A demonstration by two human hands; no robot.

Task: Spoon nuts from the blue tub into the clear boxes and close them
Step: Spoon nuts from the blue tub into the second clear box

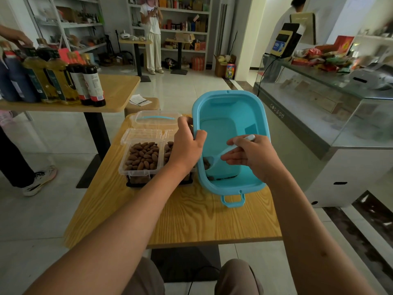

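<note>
The blue tub (230,109) stands tilted on the wooden table (191,218), its far end raised. My left hand (187,143) grips the tub's left rim. My right hand (253,155) holds a pale blue spoon (221,156) inside the tub, its bowl down by a few brown nuts (206,163) at the low near end. To the left, an open clear box (141,157) is full of nuts, its lid folded back. A second open clear box (169,150) with nuts sits beside it, mostly hidden by my left hand.
A clear lidded container with a blue handle (156,119) stands behind the boxes. A second table (118,92) at left carries several bottles (91,81). A glass counter (331,107) runs along the right. People stand at the back and the left.
</note>
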